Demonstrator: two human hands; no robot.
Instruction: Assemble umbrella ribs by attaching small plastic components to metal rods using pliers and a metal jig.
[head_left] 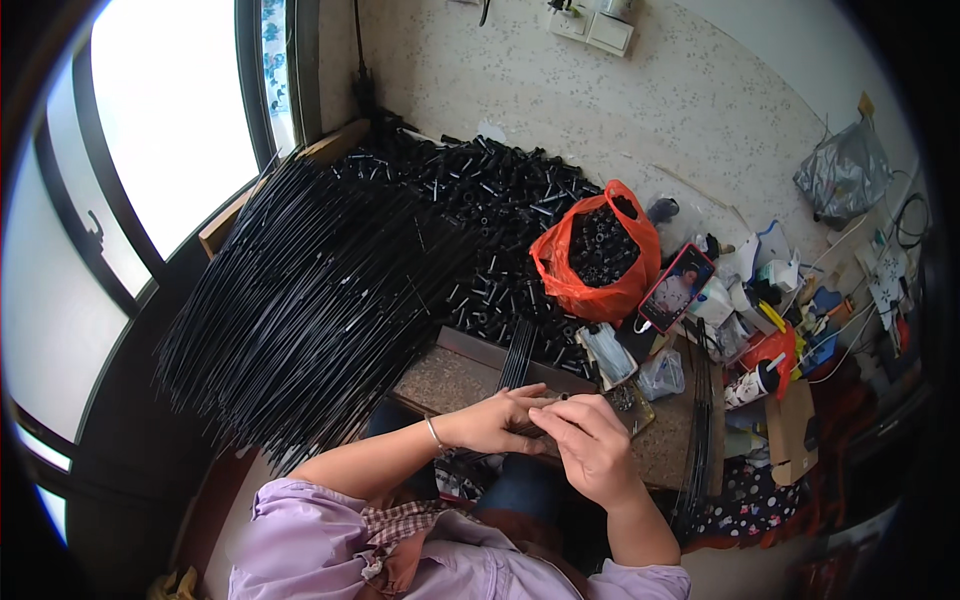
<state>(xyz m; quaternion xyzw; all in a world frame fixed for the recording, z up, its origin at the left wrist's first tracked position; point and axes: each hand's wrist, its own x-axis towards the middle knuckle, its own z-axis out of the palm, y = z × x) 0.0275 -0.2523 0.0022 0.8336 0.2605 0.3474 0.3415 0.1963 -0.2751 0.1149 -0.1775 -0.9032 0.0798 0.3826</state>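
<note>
Head view: your right hand [590, 445] and left hand [495, 420] met at the near side of the bench [425, 385], touching or nearly so. Right fingers were bent in toward the left hand, thumb and forefinger close together; a small dark piece [563, 397] showed between the hands, but whether it was pinched could not be told. Left fingers lay close together, back of the hand up, pointing right; anything gripped beneath was hidden. Key relation, by judgement: the bundle [518, 355] of thin rods lay just beyond your left fingers, long axis running away from you and leaning slightly right, roughly crosswise to those fingers. Left hand was the nearer one; right hand sat off to the bundle's right. Bundle crossed the metal strip [468, 348]. Farther out, loose black parts [485, 290] spread past its far end, rod pile [290, 310] to the left, red bag [585, 300] of parts to the right.
</note>
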